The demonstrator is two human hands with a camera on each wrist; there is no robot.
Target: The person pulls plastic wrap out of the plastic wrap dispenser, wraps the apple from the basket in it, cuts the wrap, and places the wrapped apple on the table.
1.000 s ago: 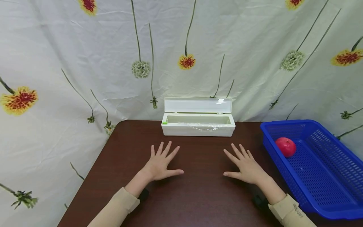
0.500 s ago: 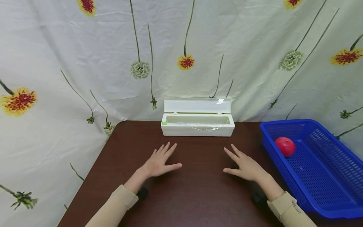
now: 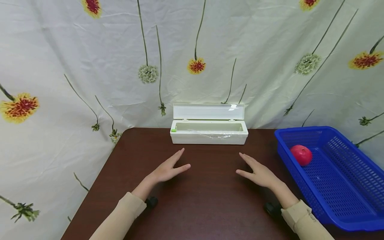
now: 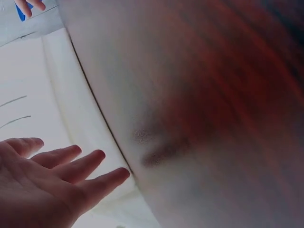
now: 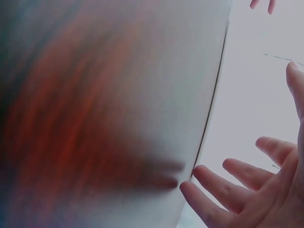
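White plastic catches the light at the far edge of a dark brown desk (image 3: pixel 210 206), where a long white box (image 3: pixel 209 139) sits between the reach of two bare hands. Its lid (image 3: pixel 209 112) stands raised at the back, apparently kept up by its hinges; whether it also leans on the flowered cloth (image 3: pixel 114 43) behind cannot be told. Glossy clear film (image 3: pixel 217 135) clings along the front, and a small green piece (image 3: pixel 173 130) marks the left end. The box's long side faces the person, a placement that seems to suit either hand equally.

The left hand (image 3: pixel 165 171) and right hand (image 3: pixel 261 174) hold nothing and touch nothing but air, as far as the views show. In both wrist views the fingers (image 4: pixel 88 164) are extended and slightly spread, with gaps between the tips; both thumbs stand apart in the head view. Palms appear angled toward each other, perhaps a resting pose.

At right, a blue basket (image 3: pixel 306 186) stands beside the right arm, presumably to leave both arms room. Inside, a red fruit (image 3: pixel 301 155) lies near the left wall, which likely checks any roll that way.
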